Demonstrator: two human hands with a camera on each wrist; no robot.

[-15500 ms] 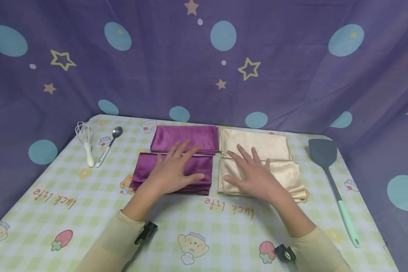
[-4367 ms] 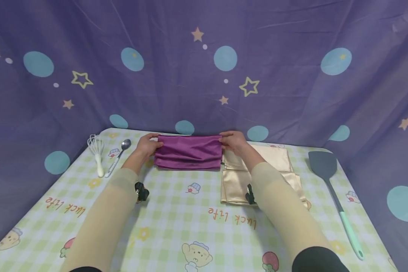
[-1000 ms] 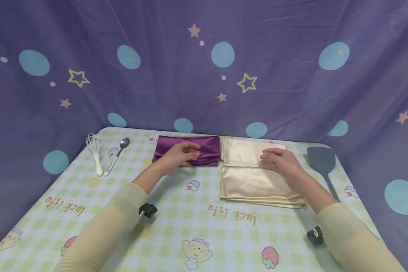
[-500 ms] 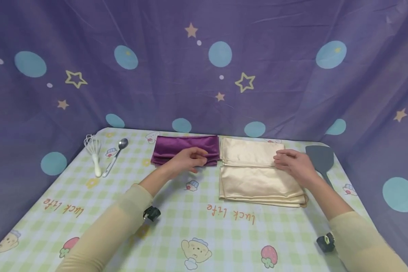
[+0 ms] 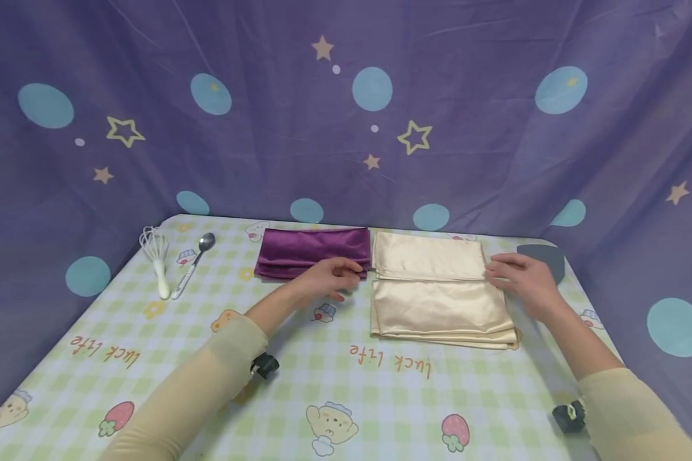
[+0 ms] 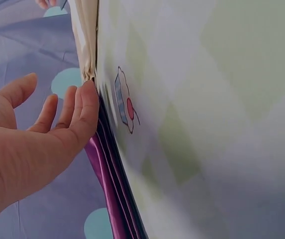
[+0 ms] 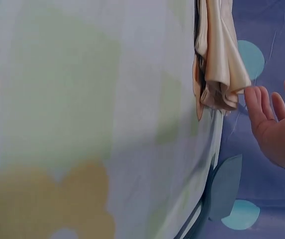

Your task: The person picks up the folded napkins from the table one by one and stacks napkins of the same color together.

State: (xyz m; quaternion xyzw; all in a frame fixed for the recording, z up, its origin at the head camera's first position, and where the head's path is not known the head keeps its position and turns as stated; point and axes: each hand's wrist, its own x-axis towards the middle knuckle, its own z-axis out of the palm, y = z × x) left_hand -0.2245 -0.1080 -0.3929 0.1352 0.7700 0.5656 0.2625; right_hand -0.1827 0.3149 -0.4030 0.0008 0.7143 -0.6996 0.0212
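Fingers relaxed, slightly bent: my L hand is by the front-R corner of the folded purple cloth, R hand nr R edge of two folded cream cloths, spatula partly behind; can't tell abt contact.

The checked tablecloth in front of me carries a single phrase, "luck life", printed twice in orange, hand-drawn letters. Both printings stand upside down from my side, so that the word "life" falls to the left of "luck" in each. The left inscription lies towards the cloth's left edge, its two words running aslant; the right inscription lies nearer the middle of the cloth, at a gentler slant. Small dark marks also run along the pale spoon handle on my left, too small for me to read.
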